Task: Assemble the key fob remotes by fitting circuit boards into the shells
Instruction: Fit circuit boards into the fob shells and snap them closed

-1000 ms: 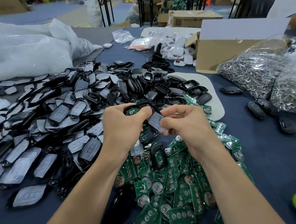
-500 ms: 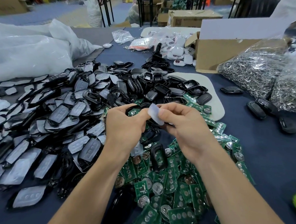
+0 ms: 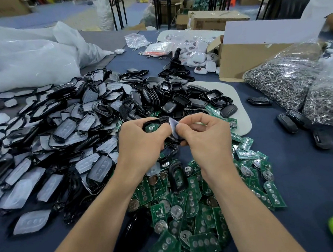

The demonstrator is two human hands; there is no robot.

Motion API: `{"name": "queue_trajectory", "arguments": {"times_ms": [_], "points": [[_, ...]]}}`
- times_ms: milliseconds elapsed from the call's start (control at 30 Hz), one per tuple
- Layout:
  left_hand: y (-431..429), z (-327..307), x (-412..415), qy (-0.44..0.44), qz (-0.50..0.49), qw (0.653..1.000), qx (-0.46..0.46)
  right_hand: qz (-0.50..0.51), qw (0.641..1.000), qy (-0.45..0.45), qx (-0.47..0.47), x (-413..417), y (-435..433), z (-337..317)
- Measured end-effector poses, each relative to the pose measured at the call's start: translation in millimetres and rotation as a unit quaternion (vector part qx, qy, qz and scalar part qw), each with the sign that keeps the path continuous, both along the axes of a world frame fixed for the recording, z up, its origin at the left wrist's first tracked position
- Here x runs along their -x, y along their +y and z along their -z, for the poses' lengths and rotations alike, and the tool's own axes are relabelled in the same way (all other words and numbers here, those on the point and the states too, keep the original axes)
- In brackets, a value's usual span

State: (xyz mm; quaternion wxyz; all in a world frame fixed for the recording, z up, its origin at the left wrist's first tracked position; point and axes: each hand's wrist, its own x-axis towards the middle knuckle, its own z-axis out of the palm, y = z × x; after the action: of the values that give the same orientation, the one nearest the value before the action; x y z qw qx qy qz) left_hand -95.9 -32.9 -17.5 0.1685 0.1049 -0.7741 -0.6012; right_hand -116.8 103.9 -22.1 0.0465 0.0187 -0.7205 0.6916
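- Centre of the frame: the left hand (image 3: 143,141) grips a black shell (image 3: 154,121), fingers curled round its rim. Its long axis runs roughly left-right, with the opening facing the camera.
- The right hand (image 3: 207,137) pinches a translucent button pad (image 3: 173,126) at the shell's right end, standing near-upright.
- Below both hands, circuit boards (image 3: 197,202) lie heaped on the desk (image 3: 301,176).

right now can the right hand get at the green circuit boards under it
Probably yes for reach: the circuit boards lie uncovered just below the right hand. But it is pinching a translucent pad, so it would likely need to let go first.
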Motion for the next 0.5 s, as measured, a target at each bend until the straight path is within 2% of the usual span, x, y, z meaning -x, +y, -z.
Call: {"name": "queue_trajectory", "arguments": {"times_ms": [167,233,367,500], "points": [[-4.7,-1.8,0.5,-0.014,0.072,0.990,-0.119,0.042,0.999,0.007,0.010,3.0,3.2,1.3],[-4.7,-0.1,-0.3,-0.013,0.076,0.993,-0.091,0.059,0.998,0.018,-0.004,2.7,3.7,1.2],[-1.2,-1.8,-0.2,0.007,0.007,1.000,-0.004,0.031,0.999,0.015,-0.026,0.9,3.2,0.5],[-1.5,-3.0,0.8,0.014,-0.005,0.999,-0.028,-0.072,0.990,-0.095,0.076,1.0,2.6,-3.5]]}}
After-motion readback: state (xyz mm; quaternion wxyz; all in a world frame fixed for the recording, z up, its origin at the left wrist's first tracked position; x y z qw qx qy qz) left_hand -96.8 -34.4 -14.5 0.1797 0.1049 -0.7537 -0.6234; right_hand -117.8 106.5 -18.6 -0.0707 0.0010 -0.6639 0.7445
